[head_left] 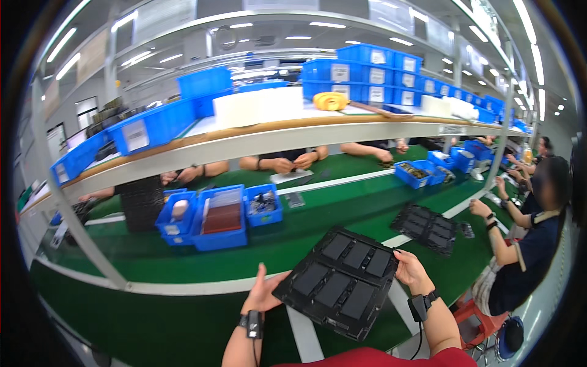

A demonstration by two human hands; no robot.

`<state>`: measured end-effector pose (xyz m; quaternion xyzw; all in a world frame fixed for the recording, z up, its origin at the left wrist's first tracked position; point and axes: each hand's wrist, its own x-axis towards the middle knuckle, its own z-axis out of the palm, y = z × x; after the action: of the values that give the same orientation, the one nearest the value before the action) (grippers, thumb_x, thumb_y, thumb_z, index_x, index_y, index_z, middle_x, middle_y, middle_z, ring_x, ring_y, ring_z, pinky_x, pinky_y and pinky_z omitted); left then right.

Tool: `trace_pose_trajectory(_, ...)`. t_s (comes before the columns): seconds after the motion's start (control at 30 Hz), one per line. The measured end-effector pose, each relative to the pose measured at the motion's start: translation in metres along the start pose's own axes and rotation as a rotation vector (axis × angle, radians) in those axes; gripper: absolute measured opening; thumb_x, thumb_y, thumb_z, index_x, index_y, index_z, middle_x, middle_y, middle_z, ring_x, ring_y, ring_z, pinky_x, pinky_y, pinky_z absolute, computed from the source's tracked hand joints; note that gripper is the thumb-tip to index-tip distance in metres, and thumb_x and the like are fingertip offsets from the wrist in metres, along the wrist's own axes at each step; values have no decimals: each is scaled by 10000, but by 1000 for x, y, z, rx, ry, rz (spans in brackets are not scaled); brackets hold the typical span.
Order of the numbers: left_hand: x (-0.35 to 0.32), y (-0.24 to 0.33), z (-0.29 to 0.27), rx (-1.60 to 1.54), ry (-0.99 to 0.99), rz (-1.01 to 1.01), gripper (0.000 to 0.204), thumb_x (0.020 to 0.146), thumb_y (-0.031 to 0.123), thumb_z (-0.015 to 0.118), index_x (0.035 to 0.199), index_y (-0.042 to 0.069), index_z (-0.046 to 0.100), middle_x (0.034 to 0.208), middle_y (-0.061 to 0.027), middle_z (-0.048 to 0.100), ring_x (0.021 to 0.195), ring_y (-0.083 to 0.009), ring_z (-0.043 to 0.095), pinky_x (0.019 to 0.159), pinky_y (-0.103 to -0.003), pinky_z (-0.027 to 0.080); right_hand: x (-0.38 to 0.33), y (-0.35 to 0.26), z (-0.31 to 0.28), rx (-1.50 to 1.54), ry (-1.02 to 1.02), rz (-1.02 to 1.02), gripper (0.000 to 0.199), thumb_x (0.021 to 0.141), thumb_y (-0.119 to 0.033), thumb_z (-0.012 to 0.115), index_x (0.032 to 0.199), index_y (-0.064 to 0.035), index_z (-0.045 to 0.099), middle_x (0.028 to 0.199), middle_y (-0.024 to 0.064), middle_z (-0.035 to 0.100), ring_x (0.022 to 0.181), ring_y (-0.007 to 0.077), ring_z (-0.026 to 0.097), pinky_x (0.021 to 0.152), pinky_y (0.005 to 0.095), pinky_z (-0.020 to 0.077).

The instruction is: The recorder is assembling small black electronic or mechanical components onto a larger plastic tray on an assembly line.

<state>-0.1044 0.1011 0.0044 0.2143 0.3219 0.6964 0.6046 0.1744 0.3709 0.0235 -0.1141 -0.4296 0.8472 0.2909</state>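
A square black plastic tray (340,281) is held up tilted in front of me, above the green work surface. Several flat dark rectangular pieces sit in its pockets in two rows. My right hand (413,269) grips its right edge, thumb on top and the other fingers partly hidden behind it. At the left corner my left hand (264,295) supports the tray, its thumb raised away from the rim and its fingers reaching under the edge. A similar black tray (425,226) lies farther off to the right, with a small dark piece (467,230) beside it.
Blue bins (219,238) with reddish-brown sheets and small parts stand ahead left; another blue bin (413,174) is farther right. A metal shelf beam (257,136) crosses above, carrying blue boxes (333,72). A co-worker (532,244) sits at the right; other people's hands work across the bench.
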Motion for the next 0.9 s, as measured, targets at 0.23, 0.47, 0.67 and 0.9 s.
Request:
trace_pose_trajectory(0.23, -50, -26, -12, 232, 174, 83, 473, 841, 46, 539, 1279, -15, 368, 1087, -91, 573, 936, -156, 586, 790, -267, 486, 29, 65, 29, 0, -70, 211, 244, 892, -192, 503, 1055, -10, 499, 1018, 88, 591, 890, 174, 590, 779, 325, 479)
trace_pose_trajectory(0.47, -55, -24, -25, 170, 390, 476, 449, 841, -14, 488, 1272, 5, 364, 1130, -122, 535, 970, -193, 572, 804, -297, 488, 7, 109, 92, -156, -170, 348, 306, 897, -171, 480, 1154, -5, 473, 1065, 96, 577, 952, 177, 565, 819, 291, 447)
trace_pose_trajectory(0.67, -46, -31, -37, 385, 593, 520, 393, 827, 9, 526, 1209, 5, 433, 1107, -102, 553, 975, -182, 541, 862, -302, 412, 21, 130, 104, -1255, -31, -125, 408, 885, -252, 443, 1115, 83, 475, 1016, 266, 572, 952, 365, 560, 810, 380, 446)
trace_pose_trajectory(0.9, -56, -22, -21, 1531, 1001, 236, 544, 783, 391, 561, 1199, 46, 497, 1262, -188, 361, 1207, -342, 272, 994, -540, 138, 28, 151, 99, -1798, 75, -392, 470, 856, -376, 475, 982, 65, 580, 879, 245, 541, 874, 368, 510, 753, 418, 437)
